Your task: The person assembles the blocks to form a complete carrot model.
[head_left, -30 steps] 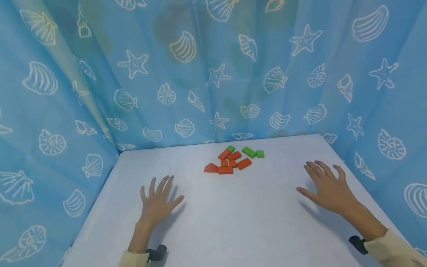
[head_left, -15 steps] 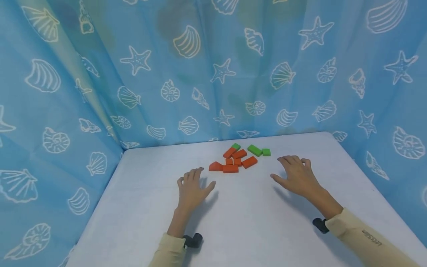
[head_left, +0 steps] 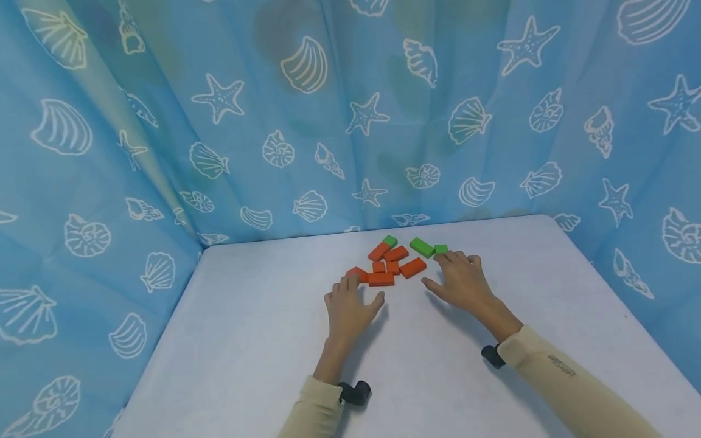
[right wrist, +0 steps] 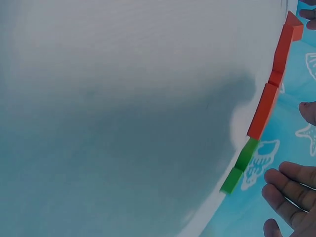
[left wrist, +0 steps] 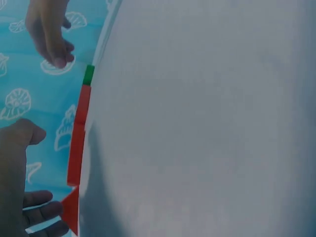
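Over the white table, my left hand [head_left: 348, 310] reaches to the near left side of a cluster of wooden blocks. Its loosely bent fingers overlap a slope-ended red-orange block [head_left: 358, 272]; in the left wrist view that block [left wrist: 71, 210] shows right by the fingertips, thumb spread away. My right hand [head_left: 465, 283] is at the cluster's right side, fingertips just in front of a small green block [head_left: 440, 249]. In the right wrist view, its relaxed fingers [right wrist: 286, 190] show nothing between them. A longer green block [head_left: 421, 247] lies beside the small green one.
Between the hands lie a red-orange oblong block [head_left: 381, 279], small square blocks [head_left: 392, 267] and a tilted oblong [head_left: 413, 267]. Behind them another red-orange block [head_left: 380, 252] touches a green block [head_left: 390, 240]. A blue shell-print curtain [head_left: 306, 140] surrounds the table [head_left: 246, 340].
Both hands have moved forward and inward from the table's sides to the block cluster. Their widely spread fingers have bent and drawn closer together. The blocks lie as before.
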`<state>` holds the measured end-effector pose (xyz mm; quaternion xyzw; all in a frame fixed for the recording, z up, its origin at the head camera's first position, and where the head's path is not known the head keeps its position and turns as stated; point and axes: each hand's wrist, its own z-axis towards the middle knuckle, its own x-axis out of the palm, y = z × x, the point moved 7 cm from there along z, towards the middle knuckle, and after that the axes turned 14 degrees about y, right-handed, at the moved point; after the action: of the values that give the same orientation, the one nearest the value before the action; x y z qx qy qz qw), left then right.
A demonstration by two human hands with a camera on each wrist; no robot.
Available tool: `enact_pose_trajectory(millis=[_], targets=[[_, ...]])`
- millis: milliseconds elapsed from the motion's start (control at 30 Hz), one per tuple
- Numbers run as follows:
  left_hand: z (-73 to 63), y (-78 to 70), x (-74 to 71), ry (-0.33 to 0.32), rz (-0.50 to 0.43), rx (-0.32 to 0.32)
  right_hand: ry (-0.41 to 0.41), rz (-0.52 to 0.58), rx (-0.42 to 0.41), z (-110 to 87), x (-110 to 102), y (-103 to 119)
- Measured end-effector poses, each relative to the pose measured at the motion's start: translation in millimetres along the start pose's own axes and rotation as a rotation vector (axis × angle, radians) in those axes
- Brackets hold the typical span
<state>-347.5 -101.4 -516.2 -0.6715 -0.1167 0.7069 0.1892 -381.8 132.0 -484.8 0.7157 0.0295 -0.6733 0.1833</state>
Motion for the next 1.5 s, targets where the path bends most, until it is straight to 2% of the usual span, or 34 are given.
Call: enact_pose_trajectory(millis=[333, 533, 700, 767, 867, 1000, 1133, 1233, 1333, 1433, 1500], targets=[[12.6, -20.3, 20.3, 0.008, -0.024, -0.101, 0.008, 0.021, 0.025, 20.5, 9.4, 5.3], [22.5, -25.9, 25.2, -0.041, -0.041, -0.166, -0.002, 0.040, 0.016, 27.7, 15.5, 5.8], [25.1, -25.4, 26.3, -0.068, 0.009, -0.189, 0.013, 0.048, 0.034, 28.8, 22.6, 7.7], [23.4, -23.2, 23.8, -0.076, -0.006, -0.168, 0.017, 0.056, 0.033, 29.7, 23.8, 9.0], [18.8, -20.1, 18.6, -0.072, -0.090, -0.103, 0.018, 0.064, 0.030, 30.7, 21.8, 9.5], [10.4, -20.3, 10.5, -0.035, -0.172, 0.005, 0.017, 0.061, 0.043, 31.6, 15.2, 4.6], [-3.7, -18.0, -1.0, 0.010, -0.186, 0.121, 0.030, 0.068, 0.049, 32.8, 13.1, 4.5], [-13.8, -16.3, -4.6, 0.092, -0.193, 0.216, 0.044, 0.075, 0.055, 33.8, 15.3, 4.8], [-21.4, -13.0, -2.0, 0.216, -0.196, 0.294, 0.048, 0.077, 0.061, 34.3, 17.5, 5.4], [-26.1, -7.3, 0.4, 0.317, -0.200, 0.334, 0.046, 0.075, 0.055, 35.0, 18.6, 7.9], [-27.9, -1.6, 0.5, 0.346, -0.200, 0.340, 0.043, 0.076, 0.044, 35.4, 19.6, 10.6]])
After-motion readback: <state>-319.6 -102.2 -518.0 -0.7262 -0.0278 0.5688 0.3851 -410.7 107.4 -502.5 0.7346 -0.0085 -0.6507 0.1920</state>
